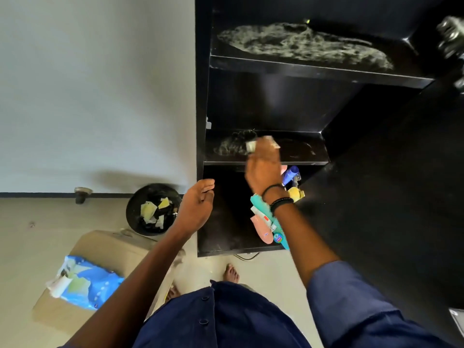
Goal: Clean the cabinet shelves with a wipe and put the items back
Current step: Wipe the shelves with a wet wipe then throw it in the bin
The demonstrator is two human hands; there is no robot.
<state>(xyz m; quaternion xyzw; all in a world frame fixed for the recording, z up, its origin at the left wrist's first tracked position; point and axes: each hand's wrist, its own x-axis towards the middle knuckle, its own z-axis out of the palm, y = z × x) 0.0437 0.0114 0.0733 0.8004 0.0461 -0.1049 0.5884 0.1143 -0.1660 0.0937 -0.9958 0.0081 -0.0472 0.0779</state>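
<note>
the right hand has its fingers curled over a small pale wipe and presses it onto the middle shelf. the hand is blurred, so how tightly it pinches cannot be told. just left of those fingers a grey, feathery dust patch touches the wipe's edge. to their right the board looks darker, with only faint swirl marks. the left hand hangs lower and further left, by the front edge of the cabinet, its fingers loosely bent and holding nothing.

the wipe is bunched, white with a greyed corner, and probably already loaded. a soiled, crumpled wipe may smear the dust or push it over the front lip instead of lifting it. that dust would fall on the things crowded right beneath the wrist in the bottom compartment: a blue bottle, a teal comb, and pink and yellow pieces. the forearm passes close above them, so a wide stroke could tip the bottle.

well above the fingers, the top shelf carries a much larger dust patch, likely too much for this one wipe. fresh ones seem to be in the blue pack on a cardboard box, far down-left near the bin of used wipes.
</note>
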